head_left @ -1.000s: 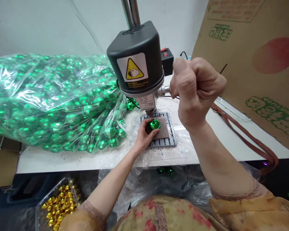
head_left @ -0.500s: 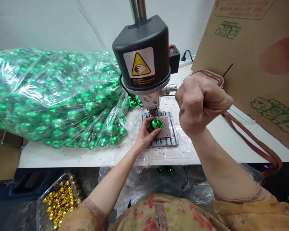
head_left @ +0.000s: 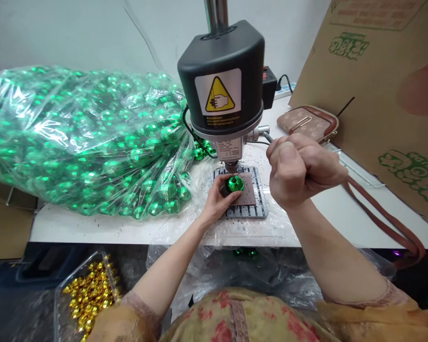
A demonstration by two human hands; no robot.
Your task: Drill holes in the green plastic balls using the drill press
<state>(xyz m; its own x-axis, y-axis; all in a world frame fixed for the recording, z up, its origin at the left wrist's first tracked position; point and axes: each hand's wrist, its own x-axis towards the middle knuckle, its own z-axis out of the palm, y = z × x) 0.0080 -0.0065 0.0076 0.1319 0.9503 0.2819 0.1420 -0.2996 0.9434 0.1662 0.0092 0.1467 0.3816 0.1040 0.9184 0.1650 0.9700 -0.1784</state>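
A small bench drill press (head_left: 223, 80) with a black motor housing stands on the white table (head_left: 100, 228). My left hand (head_left: 217, 202) is closed around a shiny green faceted ball (head_left: 234, 183), holding it on the brown pad of the press base (head_left: 257, 204) right under the drill tip. My right hand (head_left: 299, 168) is a fist wrapped round the press lever (head_left: 267, 136), lowered to the right of the spindle.
A big clear plastic bag of green balls (head_left: 74, 142) fills the table's left. A brown purse with a strap (head_left: 308, 121) and a large cardboard box (head_left: 388, 85) are on the right. A clear tray of gold caps (head_left: 87, 294) sits below left.
My right hand has pulled the lever downward, dropping from beside the motor housing to near the base. The left hand keeps the green ball in place.
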